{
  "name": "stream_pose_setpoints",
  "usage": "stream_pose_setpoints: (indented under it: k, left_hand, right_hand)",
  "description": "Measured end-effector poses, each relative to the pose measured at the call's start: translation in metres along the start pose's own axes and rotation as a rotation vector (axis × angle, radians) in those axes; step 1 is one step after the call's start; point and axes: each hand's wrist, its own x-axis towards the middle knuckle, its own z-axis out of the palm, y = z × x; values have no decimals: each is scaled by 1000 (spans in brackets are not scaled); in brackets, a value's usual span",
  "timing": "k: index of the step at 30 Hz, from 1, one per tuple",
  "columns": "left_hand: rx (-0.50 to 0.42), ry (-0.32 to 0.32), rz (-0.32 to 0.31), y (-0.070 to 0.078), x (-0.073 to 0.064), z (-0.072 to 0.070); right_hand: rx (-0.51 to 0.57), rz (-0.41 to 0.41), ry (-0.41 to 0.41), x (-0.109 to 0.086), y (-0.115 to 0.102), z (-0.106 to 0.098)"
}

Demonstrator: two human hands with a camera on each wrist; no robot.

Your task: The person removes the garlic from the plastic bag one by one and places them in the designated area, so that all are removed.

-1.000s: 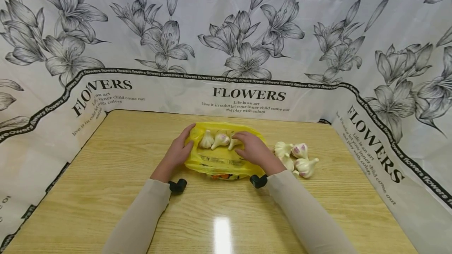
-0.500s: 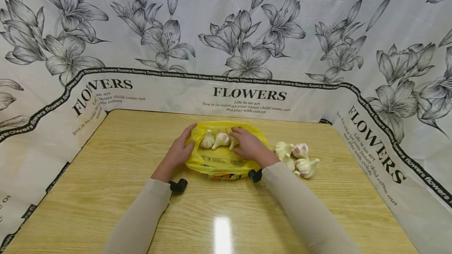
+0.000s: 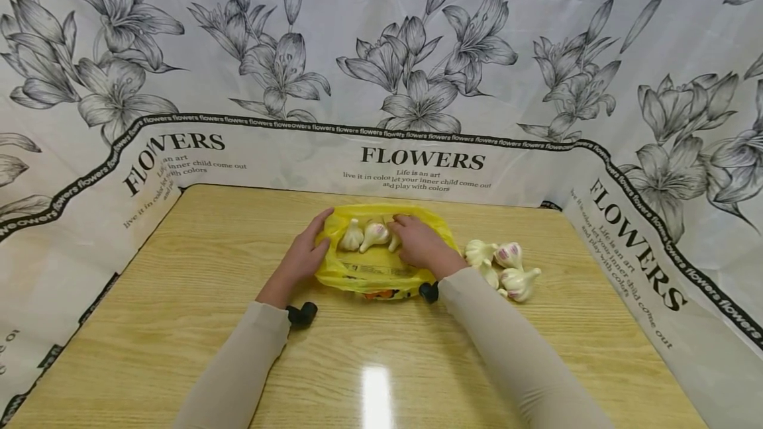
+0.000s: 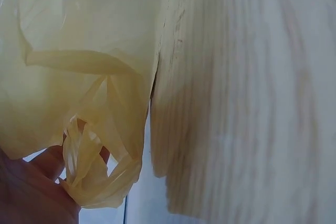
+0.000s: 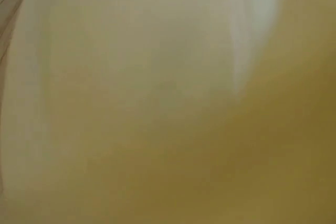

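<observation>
A yellow plastic bag (image 3: pixel 372 272) lies on the table with its mouth spread wide. My left hand (image 3: pixel 303 253) grips the bag's left edge; in the left wrist view the left hand (image 4: pixel 39 187) is at a crumpled handle of it. Two garlic bulbs rest inside: one at the left (image 3: pixel 352 237) and a purple-marked one beside it (image 3: pixel 375 236). My right hand (image 3: pixel 420 243) reaches into the bag, its fingers around another garlic bulb (image 3: pixel 394 242), mostly hidden by the hand. Blurred yellow plastic (image 5: pixel 157 103) fills the right wrist view.
Several garlic bulbs (image 3: pixel 518 283) lie heaped on the table right of the bag, close to the right forearm. The wood-grain table (image 3: pixel 334 376) meets a flower-printed curtain (image 3: pixel 417 171) at the back and both sides. A dark wrist mount (image 3: pixel 302 315) sits below the left hand.
My right hand has moved slightly left and deeper into the bag with the garlic bulb. The left hand stays at the bag's edge, and the other bulbs have barely shifted.
</observation>
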Motion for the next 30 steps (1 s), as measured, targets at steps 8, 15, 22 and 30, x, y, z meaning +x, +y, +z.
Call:
stream_pose_setpoints:
  k: [8,15,22,30]
  left_hand:
    - [3,3,6,0,-1,0]
    - [9,3,1,-1,0,0]
    - [10,5,-6,0,1,0]
    - [9,13,5,-1,0,-1]
  right_hand:
    - [-43,0,5,-5,-2,-6]
    - [-29,-7,-70,-11,-3,-9]
    - [-39,-17,-50,-11,-3,-5]
    - [6,11,1,-17,-5,-4]
